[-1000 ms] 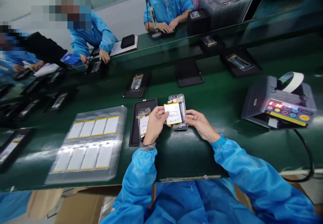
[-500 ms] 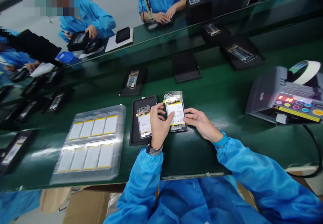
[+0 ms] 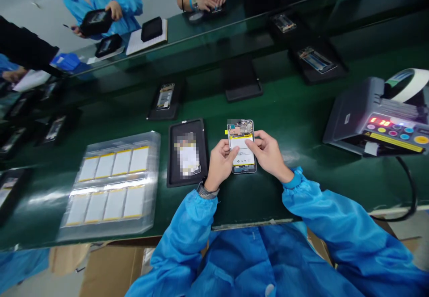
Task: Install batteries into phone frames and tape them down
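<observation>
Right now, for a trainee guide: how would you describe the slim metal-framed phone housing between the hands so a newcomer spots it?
On the green workbench, straight ahead of the blue sleeves, the left hand and right hand hold a slim phone housing topped by a white, yellow-edged battery. Unlike the item in the black tray to its left, it has no tray beneath it.

left hand [image 3: 220, 165]: fingers curled, thumb forward | right hand [image 3: 269, 150]: fingers curled, angled inward | forearms [image 3: 182, 230]: converging, blue-sleeved
</observation>
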The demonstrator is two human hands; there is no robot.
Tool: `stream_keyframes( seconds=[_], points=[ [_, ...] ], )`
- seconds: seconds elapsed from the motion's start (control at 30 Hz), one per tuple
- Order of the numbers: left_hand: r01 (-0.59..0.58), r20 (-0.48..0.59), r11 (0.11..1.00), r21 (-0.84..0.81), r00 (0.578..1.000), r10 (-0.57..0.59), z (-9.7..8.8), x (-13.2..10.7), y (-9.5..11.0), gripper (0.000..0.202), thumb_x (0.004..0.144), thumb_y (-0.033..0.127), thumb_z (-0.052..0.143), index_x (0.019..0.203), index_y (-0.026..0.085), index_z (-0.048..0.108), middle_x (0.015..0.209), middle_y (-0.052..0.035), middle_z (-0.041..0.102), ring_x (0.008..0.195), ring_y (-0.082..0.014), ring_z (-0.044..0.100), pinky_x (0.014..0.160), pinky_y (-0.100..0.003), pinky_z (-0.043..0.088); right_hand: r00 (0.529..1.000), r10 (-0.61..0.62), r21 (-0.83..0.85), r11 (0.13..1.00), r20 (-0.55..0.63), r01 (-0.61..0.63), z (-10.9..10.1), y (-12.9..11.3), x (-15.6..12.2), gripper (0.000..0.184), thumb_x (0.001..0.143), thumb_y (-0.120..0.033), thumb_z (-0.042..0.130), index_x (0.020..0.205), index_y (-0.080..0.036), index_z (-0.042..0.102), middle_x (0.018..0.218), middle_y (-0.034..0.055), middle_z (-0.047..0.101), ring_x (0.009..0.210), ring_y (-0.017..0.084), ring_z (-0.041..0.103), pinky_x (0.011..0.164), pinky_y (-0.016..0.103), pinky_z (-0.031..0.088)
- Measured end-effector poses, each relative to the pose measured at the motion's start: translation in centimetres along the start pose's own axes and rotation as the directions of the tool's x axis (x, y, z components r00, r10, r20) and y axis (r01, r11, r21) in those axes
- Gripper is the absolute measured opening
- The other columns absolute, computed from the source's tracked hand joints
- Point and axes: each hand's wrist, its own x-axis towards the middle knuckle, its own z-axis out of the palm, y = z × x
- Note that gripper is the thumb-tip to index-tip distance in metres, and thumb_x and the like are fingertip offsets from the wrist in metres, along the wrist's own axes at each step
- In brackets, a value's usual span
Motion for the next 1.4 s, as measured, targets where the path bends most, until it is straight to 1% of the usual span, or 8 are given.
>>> stream_keyframes(
  seconds=[0.17, 0.3, 0.5, 0.63, 0.87, 1.03, 1.17, 1.4],
  points=[
    [-0.03, 0.011, 0.998, 0.056, 1.0, 0.029, 0.2, -0.1, -0.3, 0.045, 0.08, 0.055, 0.081, 0.098, 0.019, 0.059, 0.092, -0.0063, 0.077, 0.079, -0.0194, 0.073, 0.073, -0.03, 0.058, 0.994, -0.028, -0.052, 0.998, -0.108, 0.023, 0.1, 0.1, 0.0, 0.05, 0.082, -0.071, 0.074, 0.09, -0.025, 0.056, 0.066, -0.0013, 0.066, 0.054, 0.018, 0.061, 0.047, 0.028, 0.048],
    [-0.037, 0.016, 0.996, 0.078, 0.999, 0.036, 0.6, -0.4, -0.3, 0.043, 0.083, 0.054, 0.079, 0.096, 0.02, 0.058, 0.092, -0.0061, 0.076, 0.077, -0.0181, 0.072, 0.07, -0.028, 0.057, 0.993, -0.034, -0.09, 0.996, -0.117, 0.024, -0.1, 0.4, 0.2, 0.051, 0.083, -0.073, 0.072, 0.087, -0.025, 0.056, 0.064, -0.0011, 0.064, 0.05, 0.016, 0.057, 0.044, 0.027, 0.043],
    [0.024, -0.16, 0.998, 0.056, 0.987, -0.015, 1.5, -0.3, -0.3, 0.047, 0.08, 0.062, 0.078, 0.081, 0.02, 0.056, 0.071, -0.0012, 0.068, 0.061, -0.0141, 0.064, 0.056, -0.025, 0.051, 0.992, -0.093, -0.193, 0.978, -0.091, 0.074, 0.1, 1.0, -0.2, 0.043, 0.089, -0.065, 0.071, 0.088, -0.024, 0.058, 0.065, -0.0002, 0.063, 0.055, 0.017, 0.057, 0.049, 0.028, 0.042],
    [0.008, -0.257, 0.995, 0.096, 0.966, 0.017, 1.7, 0.1, -0.5, 0.048, 0.079, 0.06, 0.079, 0.073, 0.02, 0.053, 0.065, 0.0014, 0.062, 0.056, -0.0109, 0.056, 0.051, -0.023, 0.044, 0.984, -0.154, -0.288, 0.95, -0.085, 0.124, 0.5, 1.2, -0.7, 0.04, 0.095, -0.062, 0.064, 0.086, -0.023, 0.057, 0.063, -0.0016, 0.057, 0.054, 0.014, 0.049, 0.051, 0.027, 0.036],
    [-0.001, -0.281, 0.989, 0.145, 0.959, 0.042, 1.7, -0.1, -0.6, 0.044, 0.081, 0.054, 0.078, 0.072, 0.02, 0.052, 0.063, 0.0027, 0.057, 0.056, -0.0109, 0.054, 0.051, -0.023, 0.042, 0.977, -0.197, -0.371, 0.916, -0.085, 0.152, 0.7, 1.2, -0.7, 0.041, 0.098, -0.057, 0.062, 0.08, -0.022, 0.051, 0.059, -0.0027, 0.053, 0.053, 0.012, 0.042, 0.05, 0.026, 0.028],
    [-0.037, -0.304, 0.985, 0.169, 0.949, 0.088, 2.0, -0.1, -0.9, 0.042, 0.083, 0.052, 0.077, 0.073, 0.018, 0.054, 0.064, 0.0034, 0.056, 0.057, -0.0093, 0.052, 0.053, -0.021, 0.04, 0.952, -0.289, -0.47, 0.857, -0.103, 0.209, 0.7, 0.9, -0.6, 0.044, 0.097, -0.051, 0.064, 0.071, -0.021, 0.045, 0.054, -0.0051, 0.045, 0.05, 0.01, 0.036, 0.05, 0.026, 0.026],
    [-0.052, -0.333, 0.99, 0.134, 0.938, 0.095, 2.3, 0.0, -1.3, 0.042, 0.081, 0.051, 0.079, 0.075, 0.018, 0.054, 0.067, 0.003, 0.058, 0.059, -0.0093, 0.052, 0.054, -0.021, 0.04, 0.95, -0.296, -0.48, 0.85, -0.098, 0.216, 0.6, 0.9, -0.4, 0.045, 0.095, -0.048, 0.067, 0.069, -0.021, 0.043, 0.053, -0.0052, 0.045, 0.05, 0.009, 0.035, 0.05, 0.025, 0.026],
    [-0.068, -0.335, 0.988, 0.137, 0.936, 0.111, 2.3, 0.0, -1.9, 0.042, 0.084, 0.052, 0.076, 0.075, 0.019, 0.052, 0.067, 0.0036, 0.055, 0.06, -0.0091, 0.05, 0.056, -0.021, 0.04, 0.965, -0.249, -0.387, 0.901, -0.086, 0.198, 0.5, 1.2, -0.5, 0.046, 0.096, -0.053, 0.066, 0.071, -0.021, 0.044, 0.057, -0.0042, 0.045, 0.052, 0.01, 0.035, 0.049, 0.024, 0.026]
  ],
)
